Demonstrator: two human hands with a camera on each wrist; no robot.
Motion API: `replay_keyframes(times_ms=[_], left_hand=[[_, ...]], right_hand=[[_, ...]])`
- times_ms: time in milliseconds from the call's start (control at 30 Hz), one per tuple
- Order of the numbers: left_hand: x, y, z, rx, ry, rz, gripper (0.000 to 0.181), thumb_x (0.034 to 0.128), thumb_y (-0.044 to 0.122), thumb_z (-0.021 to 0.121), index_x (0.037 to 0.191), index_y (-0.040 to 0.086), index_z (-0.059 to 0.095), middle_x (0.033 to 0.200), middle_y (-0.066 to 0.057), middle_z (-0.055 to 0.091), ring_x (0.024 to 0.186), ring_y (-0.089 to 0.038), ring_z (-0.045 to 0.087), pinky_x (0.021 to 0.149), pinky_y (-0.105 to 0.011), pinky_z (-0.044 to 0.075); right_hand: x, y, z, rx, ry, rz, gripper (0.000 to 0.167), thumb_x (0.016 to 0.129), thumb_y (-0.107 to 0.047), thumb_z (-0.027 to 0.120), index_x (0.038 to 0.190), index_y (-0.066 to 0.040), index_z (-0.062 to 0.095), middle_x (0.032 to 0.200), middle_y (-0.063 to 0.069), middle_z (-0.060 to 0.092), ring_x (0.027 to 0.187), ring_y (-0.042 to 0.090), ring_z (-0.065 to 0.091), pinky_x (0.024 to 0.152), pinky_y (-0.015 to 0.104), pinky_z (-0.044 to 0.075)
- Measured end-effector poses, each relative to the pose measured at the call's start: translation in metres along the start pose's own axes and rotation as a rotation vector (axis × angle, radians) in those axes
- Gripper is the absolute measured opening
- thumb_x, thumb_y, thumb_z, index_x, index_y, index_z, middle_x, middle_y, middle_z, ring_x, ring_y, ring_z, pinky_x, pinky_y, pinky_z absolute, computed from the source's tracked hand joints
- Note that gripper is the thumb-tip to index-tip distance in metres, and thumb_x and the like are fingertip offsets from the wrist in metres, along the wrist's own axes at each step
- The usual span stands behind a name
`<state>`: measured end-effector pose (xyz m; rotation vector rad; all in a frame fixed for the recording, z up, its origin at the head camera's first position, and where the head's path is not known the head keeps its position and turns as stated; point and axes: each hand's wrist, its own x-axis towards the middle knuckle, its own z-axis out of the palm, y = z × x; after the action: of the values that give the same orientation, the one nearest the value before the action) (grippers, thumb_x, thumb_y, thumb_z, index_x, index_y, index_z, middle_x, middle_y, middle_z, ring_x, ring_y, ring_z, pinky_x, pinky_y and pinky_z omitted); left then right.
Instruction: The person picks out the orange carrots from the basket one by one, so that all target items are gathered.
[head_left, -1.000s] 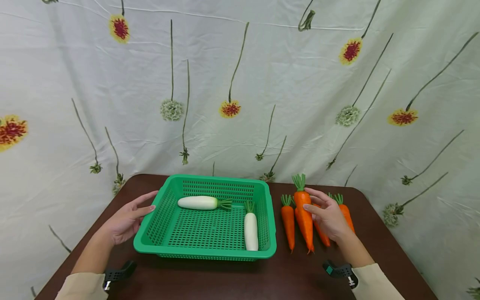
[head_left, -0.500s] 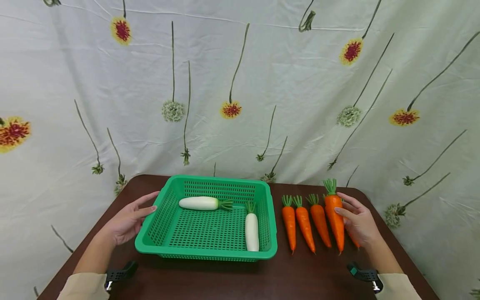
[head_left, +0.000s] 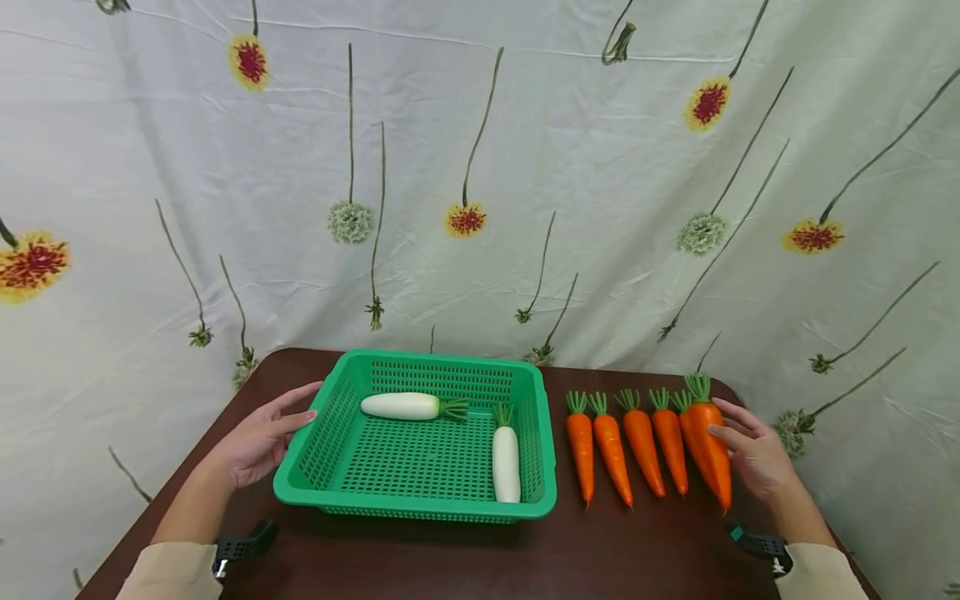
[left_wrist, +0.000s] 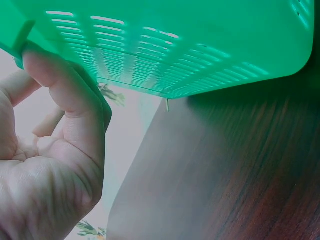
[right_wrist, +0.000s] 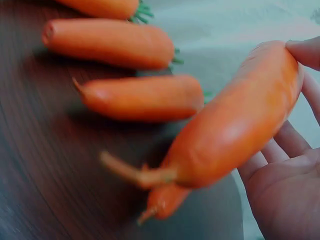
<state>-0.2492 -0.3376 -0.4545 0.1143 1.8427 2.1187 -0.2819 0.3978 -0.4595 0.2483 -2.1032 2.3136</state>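
Note:
In the head view, my right hand [head_left: 759,454] pinches an orange carrot [head_left: 712,446] near its green top, thumb in front and fingers behind. This carrot [right_wrist: 240,120] slants across the right wrist view, its tail toward the camera. It partly covers another carrot [head_left: 690,435] at the right end of a row. My left hand [head_left: 258,437] grips the left rim of a green plastic basket [head_left: 420,505]; its thumb [left_wrist: 42,67] touches the rim in the left wrist view. Inside the basket lie two white radishes, one crosswise [head_left: 401,406] at the back and one lengthwise [head_left: 506,467] at the right.
Several carrots [head_left: 643,446] lie side by side on the dark brown table [head_left: 585,554], right of the basket, tops pointing away. A white flower-printed cloth [head_left: 420,167] hangs behind the table, close to its back and right edges.
My right hand has moved rightward along the row with the carrot, from above the left carrots to the row's right end, lowering slightly. My left hand stays at the basket rim.

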Motion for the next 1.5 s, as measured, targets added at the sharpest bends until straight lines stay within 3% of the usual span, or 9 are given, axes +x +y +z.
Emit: replay_keyframes(times_ms=[333,500,733,967,1100,1300,1500], left_hand=[[0.0,0.0,0.0,-0.005,0.001,0.004,0.071,0.1086,0.021,0.052,0.165,0.018,0.009,0.12,0.0,0.075,0.102,-0.023,0.077,0.089,-0.048,0.062],[-0.001,-0.001,0.001,-0.003,0.007,0.002,0.071,0.1082,0.021,0.053,0.165,0.018,0.009,0.12,0.0,0.075,0.103,-0.023,0.077,0.089,-0.049,0.061],[-0.001,0.0,0.002,-0.019,0.003,0.003,0.072,0.1083,0.02,0.053,0.165,0.017,0.009,0.12,-0.001,0.075,0.103,-0.023,0.077,0.088,-0.048,0.062],[-0.002,0.002,0.003,-0.029,0.002,-0.001,0.072,0.1083,0.019,0.052,0.165,0.017,0.008,0.12,-0.001,0.075,0.102,-0.024,0.077,0.087,-0.048,0.062],[-0.002,0.002,0.003,-0.033,0.003,-0.007,0.072,0.1083,0.019,0.053,0.165,0.017,0.008,0.119,-0.001,0.075,0.102,-0.024,0.077,0.087,-0.048,0.062],[-0.001,0.002,0.002,-0.032,-0.004,-0.007,0.073,0.1082,0.02,0.053,0.165,0.017,0.007,0.12,-0.002,0.075,0.102,-0.024,0.077,0.088,-0.049,0.062],[-0.001,0.0,0.0,-0.023,-0.001,-0.007,0.072,0.1081,0.02,0.053,0.165,0.018,0.008,0.12,-0.001,0.075,0.102,-0.023,0.077,0.088,-0.047,0.062]], right_hand=[[0.002,0.004,-0.027,-0.061,0.112,0.076,0.042,0.101,-0.007,0.063,0.137,-0.029,0.066,0.106,-0.022,0.071,0.093,0.0,0.069,0.077,0.018,0.06],[0.005,0.006,-0.032,-0.169,0.152,0.137,0.039,0.1,-0.015,0.067,0.134,-0.034,0.066,0.102,-0.028,0.068,0.091,-0.004,0.067,0.076,0.017,0.059],[0.011,0.009,-0.039,-0.358,0.158,0.226,0.045,0.097,-0.027,0.073,0.14,-0.032,0.061,0.097,-0.033,0.061,0.089,-0.008,0.065,0.077,0.018,0.059],[0.015,0.013,-0.047,-0.42,0.147,0.27,0.046,0.097,-0.027,0.073,0.142,-0.029,0.06,0.095,-0.032,0.058,0.087,-0.009,0.064,0.077,0.016,0.058],[0.019,0.015,-0.052,-0.446,0.139,0.293,0.053,0.097,-0.028,0.073,0.147,-0.019,0.056,0.096,-0.029,0.059,0.087,-0.008,0.065,0.077,0.016,0.057],[0.026,0.013,-0.056,-0.548,0.116,0.326,0.074,0.099,-0.03,0.069,0.155,0.005,0.036,0.108,-0.014,0.065,0.086,-0.009,0.062,0.078,0.017,0.058],[0.032,0.011,-0.055,-0.658,0.102,0.339,0.076,0.101,-0.034,0.067,0.154,0.008,0.033,0.129,0.018,0.066,0.09,-0.006,0.061,0.086,0.027,0.062]])
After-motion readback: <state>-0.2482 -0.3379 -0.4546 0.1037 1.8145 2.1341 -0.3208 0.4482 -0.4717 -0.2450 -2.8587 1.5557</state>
